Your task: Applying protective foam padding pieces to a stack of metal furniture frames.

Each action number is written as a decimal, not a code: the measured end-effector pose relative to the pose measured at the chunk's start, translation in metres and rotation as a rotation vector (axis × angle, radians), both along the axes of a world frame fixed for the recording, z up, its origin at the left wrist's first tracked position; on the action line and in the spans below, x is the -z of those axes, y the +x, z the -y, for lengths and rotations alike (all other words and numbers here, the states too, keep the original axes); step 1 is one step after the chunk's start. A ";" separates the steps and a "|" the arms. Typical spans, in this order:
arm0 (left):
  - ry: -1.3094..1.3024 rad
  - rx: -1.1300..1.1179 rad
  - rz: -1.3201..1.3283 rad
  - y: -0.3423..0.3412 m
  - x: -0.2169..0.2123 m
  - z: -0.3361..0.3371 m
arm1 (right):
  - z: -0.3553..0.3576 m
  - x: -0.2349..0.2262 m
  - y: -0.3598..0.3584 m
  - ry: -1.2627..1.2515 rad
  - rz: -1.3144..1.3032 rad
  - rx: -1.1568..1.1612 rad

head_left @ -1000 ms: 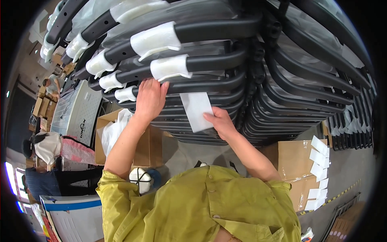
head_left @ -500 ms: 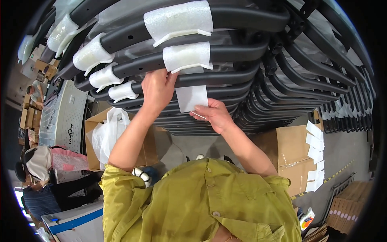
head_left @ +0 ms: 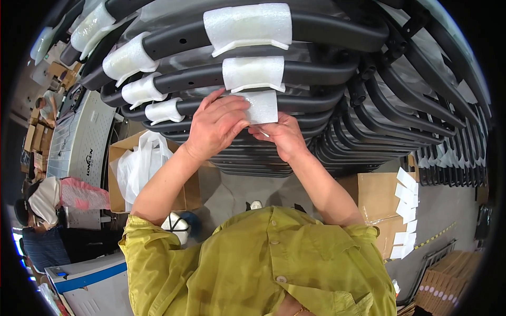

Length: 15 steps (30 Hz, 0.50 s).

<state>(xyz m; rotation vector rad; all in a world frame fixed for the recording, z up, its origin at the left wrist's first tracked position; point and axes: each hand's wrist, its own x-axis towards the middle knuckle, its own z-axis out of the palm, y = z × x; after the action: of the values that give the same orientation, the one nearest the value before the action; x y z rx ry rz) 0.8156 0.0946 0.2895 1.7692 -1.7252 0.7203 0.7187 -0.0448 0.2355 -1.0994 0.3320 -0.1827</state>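
Foam sheet (head_left: pixel 268 108): white, laid across the front of a black tube (head_left: pixel 311 103), just below a foam wrap (head_left: pixel 254 72); whether it goes round the back of the tube, I can't tell from here.
Left hand (head_left: pixel 219 124): on the sheet's left part, fingers close together and bent over it; whether the thumb closes on it too, I can't make out.
Right hand (head_left: pixel 286 138): at the sheet's lower edge, fingers clamped on the foam.
Next tube up: carries that wrap, with a bigger one (head_left: pixel 247 26) on the tube above.
Left ends of the tubes: more white wraps, the lowest (head_left: pixel 163 111) to the left of the left hand.
Frames (head_left: pixel 253 164): black, stacked many deep in front of the person, whose shirt (head_left: pixel 237 253) is yellow-green.
Carton on the left (head_left: pixel 188 196): open, a white plastic bag (head_left: pixel 139 171) in it.
Carton on the right (head_left: pixel 377 197): brown, white slips (head_left: pixel 406 208) along its edge.
Far left: a co-worker (head_left: pixel 45 203) in a pale top, near a long white machine (head_left: pixel 84 142).
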 end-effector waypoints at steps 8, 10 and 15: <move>0.023 -0.043 -0.145 0.010 0.004 0.019 | 0.005 0.019 -0.012 0.218 0.159 -0.074; 0.033 -0.018 -0.100 0.011 0.003 0.019 | 0.003 0.021 -0.017 0.272 0.188 -0.086; 0.153 -0.002 -0.090 0.013 -0.005 0.020 | -0.004 0.031 -0.030 0.286 0.171 -0.016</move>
<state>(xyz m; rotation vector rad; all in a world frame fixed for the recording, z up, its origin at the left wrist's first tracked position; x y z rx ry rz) 0.8282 0.0745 0.2947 1.8751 -1.7579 0.5129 0.6883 -0.0408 0.2041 -0.7973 0.1887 -0.2072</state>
